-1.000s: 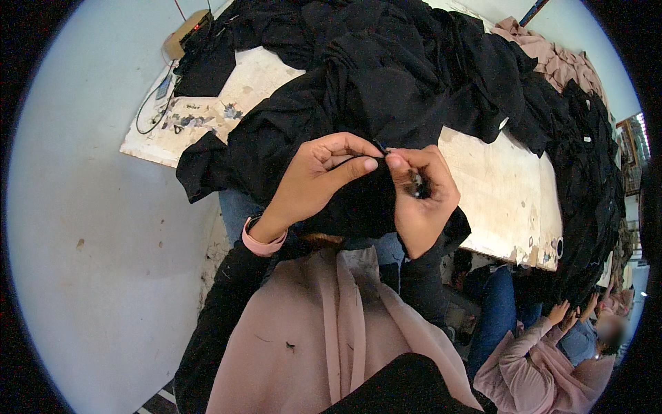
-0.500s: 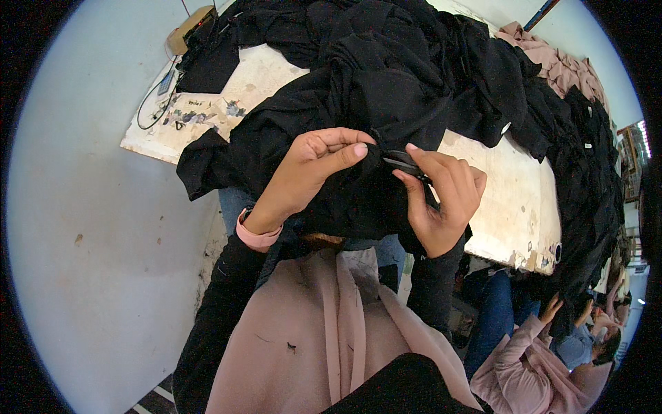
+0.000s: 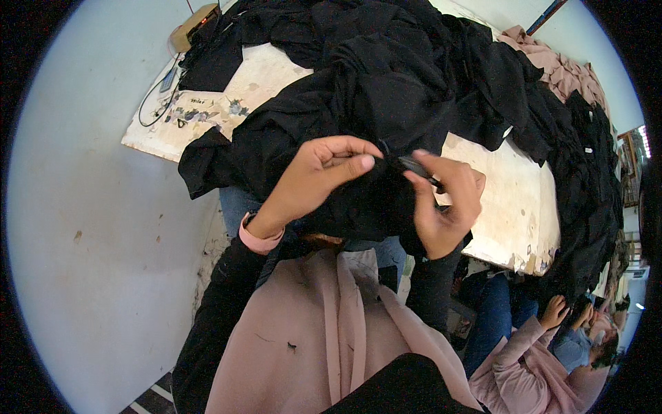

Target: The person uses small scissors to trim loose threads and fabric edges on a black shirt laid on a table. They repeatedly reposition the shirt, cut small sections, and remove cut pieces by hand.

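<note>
Black cloth (image 3: pixel 345 207) is bunched in front of me and hangs over the table's near edge onto my lap. My left hand (image 3: pixel 307 176) pinches a fold of it between thumb and forefinger. Close by on the right, my right hand (image 3: pixel 448 207) is closed on a small dark tool with a greyish blade, which looks like thread snips (image 3: pixel 416 167). The tool's tip points toward the pinched fold, and motion blurs it slightly. Whether the blade touches the cloth cannot be made out against the black.
A worn, pale table (image 3: pixel 514 200) bears a long heap of black garments (image 3: pixel 407 62). Pink cloth (image 3: pixel 555 65) is piled at the far right. A tan box (image 3: pixel 195 27) and a cable (image 3: pixel 147 110) are at the far left. A co-worker in pink (image 3: pixel 514 379) sits at the right.
My right hand and the snips have shifted slightly right and down, a little away from my left fingertips. My left hand has moved slightly down and right, still pinching the cloth.
</note>
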The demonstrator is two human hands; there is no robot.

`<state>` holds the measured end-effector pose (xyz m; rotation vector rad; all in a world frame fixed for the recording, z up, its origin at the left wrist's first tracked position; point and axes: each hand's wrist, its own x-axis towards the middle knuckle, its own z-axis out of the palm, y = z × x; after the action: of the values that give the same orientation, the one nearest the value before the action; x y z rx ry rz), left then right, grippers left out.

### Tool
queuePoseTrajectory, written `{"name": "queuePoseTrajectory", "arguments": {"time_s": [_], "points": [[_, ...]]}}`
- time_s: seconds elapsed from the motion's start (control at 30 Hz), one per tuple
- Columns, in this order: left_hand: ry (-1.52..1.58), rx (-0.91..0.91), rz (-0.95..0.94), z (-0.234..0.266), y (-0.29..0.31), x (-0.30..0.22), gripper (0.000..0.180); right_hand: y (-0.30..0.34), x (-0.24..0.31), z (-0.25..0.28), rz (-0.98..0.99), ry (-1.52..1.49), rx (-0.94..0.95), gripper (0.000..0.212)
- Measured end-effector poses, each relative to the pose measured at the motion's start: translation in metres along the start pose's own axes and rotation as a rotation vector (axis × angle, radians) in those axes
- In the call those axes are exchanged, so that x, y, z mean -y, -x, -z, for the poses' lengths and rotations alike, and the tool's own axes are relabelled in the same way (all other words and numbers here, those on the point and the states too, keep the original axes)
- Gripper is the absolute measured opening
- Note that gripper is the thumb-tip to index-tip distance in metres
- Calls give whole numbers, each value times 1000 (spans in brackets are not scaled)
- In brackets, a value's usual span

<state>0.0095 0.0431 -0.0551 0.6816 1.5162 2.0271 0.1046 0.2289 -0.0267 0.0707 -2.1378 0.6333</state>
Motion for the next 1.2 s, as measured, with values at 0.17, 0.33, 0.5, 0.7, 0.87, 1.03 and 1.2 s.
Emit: {"name": "queuePoseTrajectory", "arguments": {"time_s": [0.17,0.33,0.5,0.7,0.87,1.03,1.2], "points": [[-515,-10,-219,-14,20,10,40,4,-56,0,-621,-314,-129,67],[-1132,115,-31,-15,36,27,62,3,-110,-36,-1054,-646,197,57],[-983,38,-178,4,22,66,61,4,-38,-25,-279,-468,238,19],[-921,-166,-231,34,21,98,55,6,34,-8,330,-868,1106,39],[-1102,-205,-248,27,16,112,49,-4,-7,-8,-576,-671,249,30],[-1129,-157,-246,20,17,106,44,-7,0,-39,-564,-681,593,38],[-1237,-153,-269,25,27,110,39,35,93,-47,33,-1246,1214,31]]}}
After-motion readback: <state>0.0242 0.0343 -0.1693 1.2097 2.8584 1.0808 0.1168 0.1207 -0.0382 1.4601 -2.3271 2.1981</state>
